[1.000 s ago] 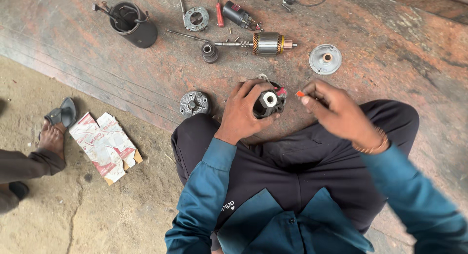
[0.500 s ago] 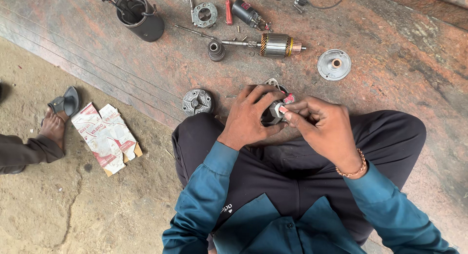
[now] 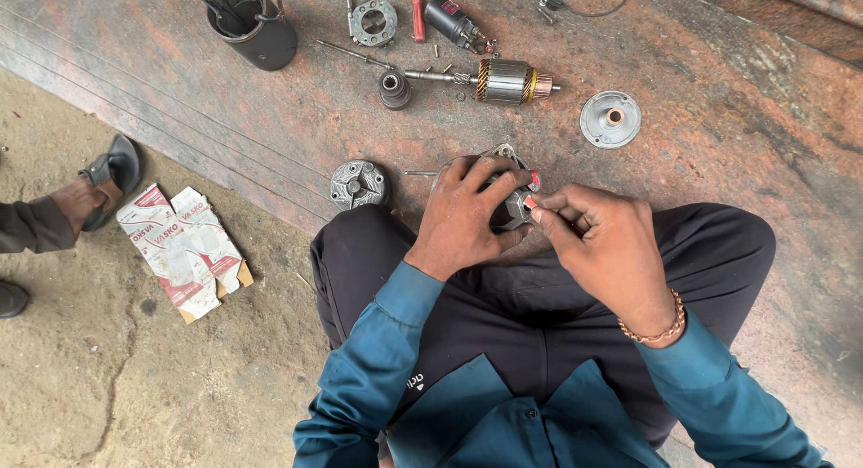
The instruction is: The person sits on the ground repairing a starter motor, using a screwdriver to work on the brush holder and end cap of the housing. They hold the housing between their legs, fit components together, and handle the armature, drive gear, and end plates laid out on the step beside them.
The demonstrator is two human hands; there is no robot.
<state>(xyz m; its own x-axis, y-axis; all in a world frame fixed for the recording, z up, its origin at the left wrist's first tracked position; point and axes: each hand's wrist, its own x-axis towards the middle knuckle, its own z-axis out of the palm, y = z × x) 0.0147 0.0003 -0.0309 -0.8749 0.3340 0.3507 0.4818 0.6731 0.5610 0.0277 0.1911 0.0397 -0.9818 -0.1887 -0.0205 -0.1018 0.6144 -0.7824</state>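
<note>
Starting at the far left, we see another person's sandalled foot (image 3: 99, 185) on the dirt, and just beside it a flattened red-and-white cardboard box (image 3: 184, 249). Up top, a black cylindrical motor casing (image 3: 253, 23) lies on the stone slab (image 3: 737, 144) with dark wires looping out of its open mouth; what else sits inside we cannot tell. Next along, a ring-shaped brush plate (image 3: 372, 21), a red-handled screwdriver (image 3: 418, 14) and a small black solenoid (image 3: 454, 21). Below those, a dark drive gear (image 3: 394, 89) and the copper-banded armature (image 3: 503, 80) lie end to end. Down at the slab's edge sits a round metal end housing (image 3: 357, 183). Now centre stage: our left hand (image 3: 467, 212) is wrapped tight around a dark metal motor part (image 3: 512, 207), held just above our lap at the edge of the slab. Our right hand (image 3: 607, 243) meets it, fingertips (image 3: 539, 212) pinched together on a small reddish piece (image 3: 530, 201) pressed to that part. Further right, a round silver end cap (image 3: 610, 119) rests alone.
</note>
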